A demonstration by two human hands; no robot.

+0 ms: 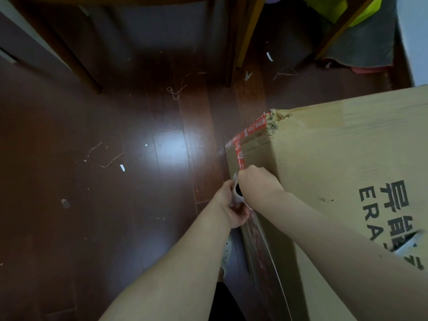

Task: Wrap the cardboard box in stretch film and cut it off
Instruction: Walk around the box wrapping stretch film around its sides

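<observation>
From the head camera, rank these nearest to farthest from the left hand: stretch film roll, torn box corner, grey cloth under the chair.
1. Stretch film roll, in the left hand.
2. Torn box corner, ahead, slightly right.
3. Grey cloth, far upper right.

Bare forearms without sleeves, left hand (231, 208), right hand (256, 181), white perforated shoe (226, 252)

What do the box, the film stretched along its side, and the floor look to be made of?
Box: corrugated cardboard, matte tan, with a torn corner showing fluted layers. Film: thin clear plastic, glossy, the box visible through it. Floor: dark reddish wood-look planks, polished, with seams and glare.
</observation>
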